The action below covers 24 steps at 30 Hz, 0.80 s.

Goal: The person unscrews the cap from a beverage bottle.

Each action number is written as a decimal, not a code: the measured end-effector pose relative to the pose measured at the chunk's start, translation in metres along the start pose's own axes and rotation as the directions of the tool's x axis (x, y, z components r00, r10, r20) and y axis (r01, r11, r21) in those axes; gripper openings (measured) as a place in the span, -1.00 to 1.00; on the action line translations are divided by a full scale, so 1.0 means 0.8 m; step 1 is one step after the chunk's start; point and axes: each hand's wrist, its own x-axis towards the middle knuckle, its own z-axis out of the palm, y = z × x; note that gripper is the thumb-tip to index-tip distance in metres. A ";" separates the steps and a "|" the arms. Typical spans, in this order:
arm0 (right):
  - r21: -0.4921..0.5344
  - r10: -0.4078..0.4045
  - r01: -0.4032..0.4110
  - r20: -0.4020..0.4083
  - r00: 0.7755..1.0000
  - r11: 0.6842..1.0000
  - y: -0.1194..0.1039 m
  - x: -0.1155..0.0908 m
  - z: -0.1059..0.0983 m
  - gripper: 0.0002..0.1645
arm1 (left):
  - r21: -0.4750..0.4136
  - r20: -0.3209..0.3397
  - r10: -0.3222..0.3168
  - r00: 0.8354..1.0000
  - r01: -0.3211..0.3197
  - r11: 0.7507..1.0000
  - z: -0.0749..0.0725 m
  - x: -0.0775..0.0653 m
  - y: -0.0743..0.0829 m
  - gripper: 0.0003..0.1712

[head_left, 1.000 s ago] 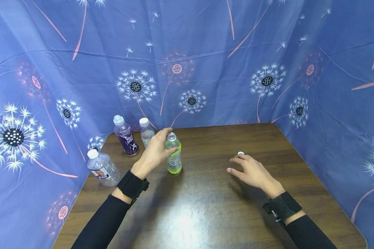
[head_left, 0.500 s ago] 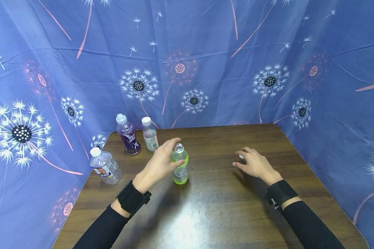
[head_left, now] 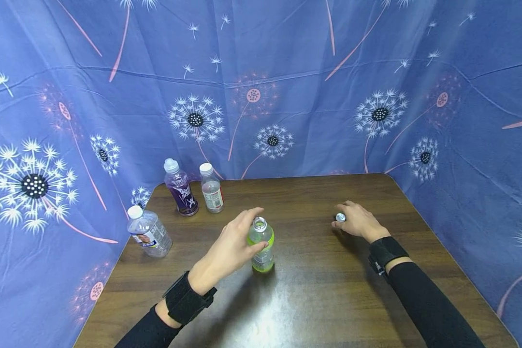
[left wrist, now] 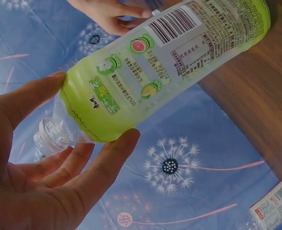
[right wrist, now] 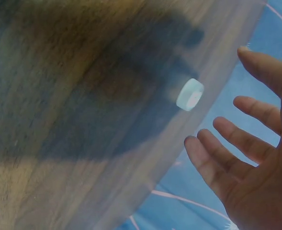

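Note:
In the head view, my left hand grips a clear, capless bottle with a green label by its shoulder, thumb on one side and fingers on the other. The left wrist view shows the bottle's open threaded neck close to the palm. The bottle is upright, its base at or close over the table. Farther right, my right hand reaches down beside a small white bottle cap lying on the table. In the right wrist view, its fingers are spread and apart from the cap.
At the back left stand a purple bottle and a small clear bottle, both with whitish caps. A larger clear bottle with a white cap stands near the left edge. Patterned blue cloth hangs behind the brown table.
My left hand has brought the green-labelled bottle toward me and to the right. My right hand has shifted slightly right, and the cap it partly covered now shows fully.

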 end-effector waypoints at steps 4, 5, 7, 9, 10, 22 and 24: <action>0.014 0.012 -0.013 0.027 1.000 1.000 0.002 0.009 0.005 -0.25 | 0.000 0.002 -0.011 1.000 0.011 1.000 0.001 -0.005 0.004 -0.13; 0.013 0.013 -0.013 0.033 0.999 1.000 0.002 0.010 0.007 -0.26 | 0.002 -0.001 -0.016 1.000 0.016 1.000 0.001 -0.006 0.004 -0.12; 0.008 0.015 -0.016 0.042 0.999 1.000 0.002 0.014 0.010 -0.27 | 0.001 -0.008 -0.024 1.000 0.024 1.000 0.001 -0.006 0.004 -0.12; 0.003 0.024 -0.024 0.058 0.998 1.000 0.003 0.017 0.013 -0.27 | -0.005 -0.009 -0.035 0.999 0.035 0.999 0.001 -0.007 0.004 -0.11; 0.000 0.030 -0.030 0.065 0.997 1.000 0.003 0.019 0.014 -0.27 | -0.010 -0.006 -0.041 0.999 0.041 0.999 0.001 -0.008 0.003 -0.11; -0.088 -0.005 0.010 0.050 0.999 0.996 0.004 0.032 0.029 -0.47 | -0.032 0.002 -0.036 0.999 0.036 0.999 0.005 -0.015 0.007 -0.10; -0.083 -0.012 0.015 0.041 0.999 0.996 0.004 0.033 0.030 -0.51 | -0.037 0.000 -0.032 0.999 0.032 0.999 0.004 -0.016 0.008 -0.10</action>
